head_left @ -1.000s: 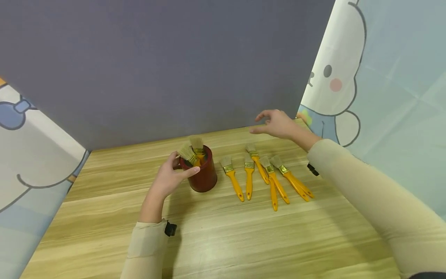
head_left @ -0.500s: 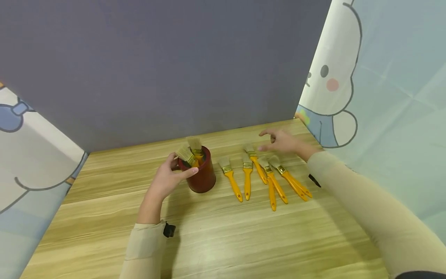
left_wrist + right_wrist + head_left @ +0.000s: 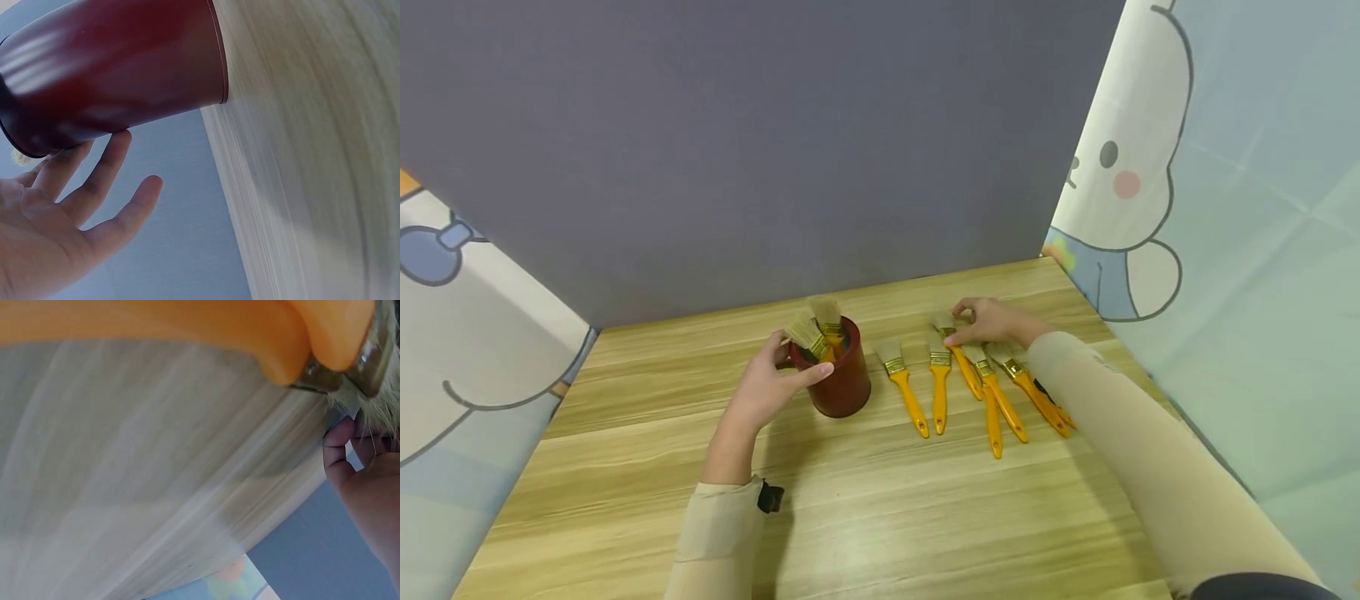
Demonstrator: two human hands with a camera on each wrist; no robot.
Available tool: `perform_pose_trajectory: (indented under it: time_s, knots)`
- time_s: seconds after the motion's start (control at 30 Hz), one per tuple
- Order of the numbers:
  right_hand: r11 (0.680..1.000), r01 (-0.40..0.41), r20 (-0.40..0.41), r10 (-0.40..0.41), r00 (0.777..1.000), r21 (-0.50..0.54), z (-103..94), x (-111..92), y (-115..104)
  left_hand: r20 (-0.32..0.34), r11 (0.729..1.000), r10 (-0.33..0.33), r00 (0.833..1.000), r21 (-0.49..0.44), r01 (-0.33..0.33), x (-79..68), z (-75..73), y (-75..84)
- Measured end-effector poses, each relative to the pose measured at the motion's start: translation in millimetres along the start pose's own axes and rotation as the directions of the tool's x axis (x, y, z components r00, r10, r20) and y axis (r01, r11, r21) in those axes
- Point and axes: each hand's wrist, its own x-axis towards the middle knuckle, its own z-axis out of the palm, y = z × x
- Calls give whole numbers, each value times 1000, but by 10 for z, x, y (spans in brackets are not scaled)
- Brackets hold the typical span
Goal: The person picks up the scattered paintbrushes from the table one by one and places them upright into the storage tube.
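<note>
My left hand (image 3: 766, 385) holds a dark red can (image 3: 844, 392) by its rim and side, thumb in front and fingers behind. In the left wrist view, fingertips touch the can's (image 3: 125, 62) side. Two paintbrushes (image 3: 807, 335) stand in it, bristles up. My right hand (image 3: 992, 322) is at the head of the rearmost paintbrush (image 3: 964, 367), thumb over its metal band and index finger beside the bristles, apart from each other. In the right wrist view, the hand (image 3: 369, 481) is partly behind the bristles (image 3: 378, 409) of a nearer brush.
Several more yellow-handled paintbrushes lie right of the can: a single one (image 3: 910, 400), another beside it (image 3: 940, 392), and overlapping ones (image 3: 1006, 408) under the right forearm. The wooden table (image 3: 850, 508) meets a grey panel (image 3: 805, 150) at the back.
My right hand has come down and towards me, from above the table's back edge to the rearmost paintbrush. My left hand keeps hold of the can in the same place.
</note>
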Motion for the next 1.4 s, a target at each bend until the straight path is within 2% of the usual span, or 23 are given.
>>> perform_pose_trajectory:
  time_s: [0.2, 0.4, 0.63, 0.77, 0.97, 1.23, 1.4]
  knots:
    - [1000, -7, -5, 7, 1000, -11, 2, 14, 11, 1, 1000, 12, 1000, -4, -12, 8, 29, 20]
    - [1000, -6, -60, 7, 998, 19, -82, 3, 28, 7, 1000, 24, 1000, 1, -24, 21, 44, 33]
    - [998, -31, -104, 25, 994, -61, -212, -65, 97, 7, 1000, 9, 1000, -5, -9, 10, 55, 26]
    - [998, -37, -106, 31, 994, -54, -307, -230, 122, 20, 1000, 4, 1000, -6, -4, 14, 71, 32]
    - [998, -14, -92, 8, 996, -67, -368, -590, 178, 25, 1000, 10, 1000, -1, -10, 47, 75, 54]
    - [988, 19, -197, -49, 979, -151, -189, -1010, 336, 34, 999, 25, 999, 19, -26, 109, 28, 79]
    - [969, 13, -190, -62, 980, -246, -5, -1078, 365, 28, 1000, 10, 1000, 26, -11, 107, -21, 53]
